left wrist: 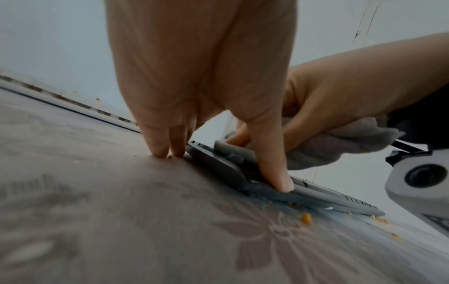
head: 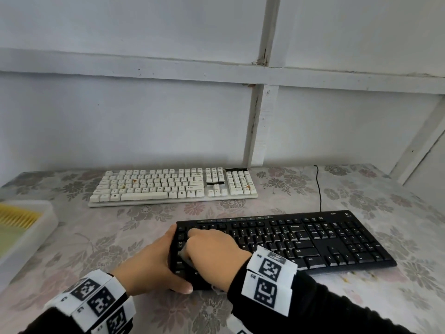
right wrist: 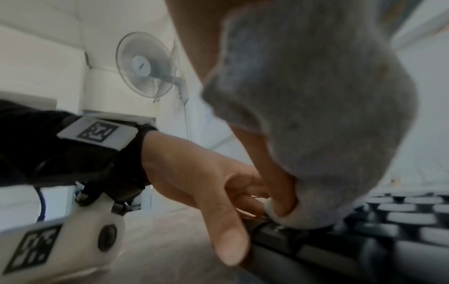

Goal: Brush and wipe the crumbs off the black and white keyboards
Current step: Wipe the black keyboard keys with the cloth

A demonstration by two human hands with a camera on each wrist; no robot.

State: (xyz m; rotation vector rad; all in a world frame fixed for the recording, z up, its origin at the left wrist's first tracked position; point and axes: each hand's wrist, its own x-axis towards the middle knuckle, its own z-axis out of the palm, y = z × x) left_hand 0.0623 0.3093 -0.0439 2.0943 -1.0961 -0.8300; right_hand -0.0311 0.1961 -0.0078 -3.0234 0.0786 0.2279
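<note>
Black keyboard [head: 301, 239] lies near front of desk [head: 101, 239], angled, its right end nearer the desk's right side. Left hand [head: 154, 263] clamps its left end: thumb [left wrist: 272, 159] on the front edge, fingers [left wrist: 157, 142] down on the desk at the far corner. Right hand [head: 212, 247] sits over the leftmost keys, its grip closed around a bunched grey cloth [right wrist: 316, 107] pressed onto the keys. Orange crumbs [left wrist: 306, 219] lie on the desk just off the keyboard's front edge. White keyboard [head: 173, 186] lies farther back, near the wall, well apart from the black one; orange specks show among its keys. Open desk between the two keyboards. White tray [head: 26, 235] sits at the desk's left edge. Black cable [head: 319, 186] runs back from the black keyboard.
</note>
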